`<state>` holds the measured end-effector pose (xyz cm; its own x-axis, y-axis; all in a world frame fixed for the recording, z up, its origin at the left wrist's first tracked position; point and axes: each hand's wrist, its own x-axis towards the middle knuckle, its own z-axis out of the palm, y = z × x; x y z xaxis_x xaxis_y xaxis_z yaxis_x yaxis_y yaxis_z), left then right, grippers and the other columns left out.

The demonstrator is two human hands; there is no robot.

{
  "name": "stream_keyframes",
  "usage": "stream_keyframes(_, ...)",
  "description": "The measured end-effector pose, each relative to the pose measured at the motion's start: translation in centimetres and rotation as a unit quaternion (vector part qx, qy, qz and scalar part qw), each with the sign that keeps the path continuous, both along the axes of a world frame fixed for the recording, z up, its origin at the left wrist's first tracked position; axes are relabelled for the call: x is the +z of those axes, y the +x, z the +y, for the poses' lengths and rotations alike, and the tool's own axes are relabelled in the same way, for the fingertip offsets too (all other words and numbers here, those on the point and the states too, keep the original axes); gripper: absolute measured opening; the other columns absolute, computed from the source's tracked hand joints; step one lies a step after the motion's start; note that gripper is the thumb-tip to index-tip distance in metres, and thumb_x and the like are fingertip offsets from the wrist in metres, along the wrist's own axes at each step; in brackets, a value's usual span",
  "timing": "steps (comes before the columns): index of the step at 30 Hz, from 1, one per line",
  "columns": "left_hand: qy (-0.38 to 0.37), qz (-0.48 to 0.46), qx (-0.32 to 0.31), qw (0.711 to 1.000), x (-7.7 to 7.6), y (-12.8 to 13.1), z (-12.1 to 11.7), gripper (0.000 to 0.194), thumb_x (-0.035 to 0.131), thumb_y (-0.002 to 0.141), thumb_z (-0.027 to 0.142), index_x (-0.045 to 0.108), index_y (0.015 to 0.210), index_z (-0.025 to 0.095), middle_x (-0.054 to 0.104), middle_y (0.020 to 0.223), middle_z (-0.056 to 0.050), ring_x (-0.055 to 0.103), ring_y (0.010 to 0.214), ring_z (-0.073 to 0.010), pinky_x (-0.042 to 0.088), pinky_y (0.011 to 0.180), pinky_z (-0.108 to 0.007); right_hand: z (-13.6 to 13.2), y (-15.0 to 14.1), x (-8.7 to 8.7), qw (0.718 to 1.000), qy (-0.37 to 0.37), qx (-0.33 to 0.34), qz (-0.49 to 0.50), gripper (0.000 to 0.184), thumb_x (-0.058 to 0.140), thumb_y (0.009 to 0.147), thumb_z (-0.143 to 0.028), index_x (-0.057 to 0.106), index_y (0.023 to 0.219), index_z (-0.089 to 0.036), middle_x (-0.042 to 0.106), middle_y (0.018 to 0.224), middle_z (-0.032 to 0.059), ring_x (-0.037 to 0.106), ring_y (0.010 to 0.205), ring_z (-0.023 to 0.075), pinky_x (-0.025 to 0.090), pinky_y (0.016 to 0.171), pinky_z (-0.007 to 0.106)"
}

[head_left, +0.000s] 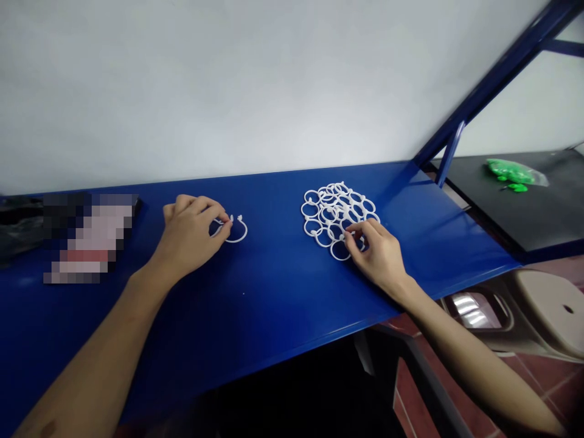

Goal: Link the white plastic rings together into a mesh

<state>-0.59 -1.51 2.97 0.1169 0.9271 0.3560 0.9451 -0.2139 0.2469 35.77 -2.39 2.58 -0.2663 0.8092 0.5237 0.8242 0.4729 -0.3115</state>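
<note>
A single white plastic ring (237, 231) lies on the blue table (274, 286), with a gap at its top. My left hand (189, 234) rests beside it, fingertips pinched on the ring's left end. To the right sits a pile of several white rings (335, 213), overlapping each other. My right hand (378, 255) is at the pile's near edge, fingers curled and pinching one ring of the pile.
A blurred-out object (89, 237) lies at the table's left. A blue metal frame post (449, 152) rises at the right rear. Beyond it a dark surface (524, 213) carries green plastic pieces (511, 173). A beige stool (547, 310) stands lower right.
</note>
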Motion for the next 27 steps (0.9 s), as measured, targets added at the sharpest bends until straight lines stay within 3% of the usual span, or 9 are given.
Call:
stream_keyframes(5, 0.038, -0.06, 0.001, 0.997, 1.0, 1.3, -0.5, 0.016, 0.055, 0.088, 0.034, 0.057, 0.075, 0.025, 0.072, 0.098, -0.007, 0.054, 0.106, -0.0318, 0.037, 0.093, -0.051, -0.2, -3.3, 1.7, 0.995, 0.012, 0.095, 0.028, 0.016, 0.051, 0.099, -0.026, 0.066, 0.097, -0.019, 0.066, 0.086, 0.007, 0.062, 0.079, 0.0187, 0.051, 0.07, 0.034)
stream_keyframes(8, 0.068, -0.082, -0.008, 0.994, 1.3, 2.3, -1.1, 0.014, 0.056, 0.087, 0.033, 0.054, 0.075, 0.026, 0.072, 0.092, -0.005, 0.058, 0.101, -0.0294, 0.039, 0.095, -0.049, 0.0, -7.5, 2.4, 0.976, -0.056, 0.198, 0.075, 0.02, 0.054, 0.1, -0.034, 0.064, 0.106, -0.018, 0.07, 0.097, 0.0081, 0.065, 0.084, 0.0181, 0.053, 0.076, 0.034)
stream_keyframes(11, 0.063, -0.107, -0.006, 0.992, 1.3, 3.2, -1.8, 0.013, 0.058, 0.086, 0.037, 0.057, 0.078, 0.027, 0.071, 0.088, -0.004, 0.062, 0.097, -0.0276, 0.044, 0.095, -0.046, 0.7, -11.3, 2.2, 0.947, -0.153, 0.242, 0.145, 0.03, 0.06, 0.098, -0.039, 0.059, 0.12, -0.018, 0.071, 0.099, 0.0059, 0.067, 0.081, 0.0164, 0.054, 0.073, 0.031)
stream_keyframes(13, 0.025, -0.139, -0.006, 0.99, 1.4, 3.7, -2.1, 0.016, 0.059, 0.086, 0.043, 0.061, 0.082, 0.027, 0.072, 0.087, -0.003, 0.065, 0.092, -0.0261, 0.048, 0.088, -0.041, 1.1, -12.7, 1.7, 0.936, -0.174, 0.244, 0.184, 0.022, 0.056, 0.1, -0.031, 0.059, 0.117, -0.018, 0.072, 0.096, 0.0045, 0.068, 0.081, 0.0153, 0.054, 0.073, 0.029)
stream_keyframes(18, -0.091, -0.23, -0.021, 0.969, 2.0, 4.6, -2.5, 0.028, 0.053, 0.093, 0.049, 0.069, 0.096, 0.026, 0.077, 0.087, 0.001, 0.068, 0.076, -0.0178, 0.047, 0.063, -0.027, 1.4, -12.5, 0.6, 0.925, -0.145, 0.26, 0.237, 0.011, 0.051, 0.103, -0.025, 0.061, 0.103, -0.02, 0.074, 0.103, 0.0044, 0.072, 0.09, 0.0144, 0.056, 0.078, 0.028)
stream_keyframes(22, -0.049, -0.216, -0.054, 0.974, 2.1, 5.2, -3.0, 0.022, 0.052, 0.094, 0.036, 0.07, 0.087, 0.025, 0.075, 0.077, 0.003, 0.066, 0.067, -0.0137, 0.046, 0.062, -0.025, 1.2, -11.7, -0.1, 0.924, -0.116, 0.297, 0.213, 0.017, 0.045, 0.106, -0.026, 0.06, 0.099, -0.019, 0.074, 0.102, 0.0062, 0.071, 0.096, 0.015, 0.056, 0.082, 0.028)
stream_keyframes(27, 0.013, -0.167, -0.107, 0.98, 1.6, 5.8, -3.5, 0.018, 0.054, 0.092, 0.026, 0.068, 0.082, 0.024, 0.072, 0.074, 0.004, 0.066, 0.065, -0.0122, 0.05, 0.068, -0.024, 0.6, -11.1, -0.7, 0.943, -0.057, 0.309, 0.11, 0.022, 0.039, 0.106, -0.019, 0.061, 0.102, -0.017, 0.071, 0.093, 0.0077, 0.066, 0.084, 0.0152, 0.054, 0.074, 0.028)
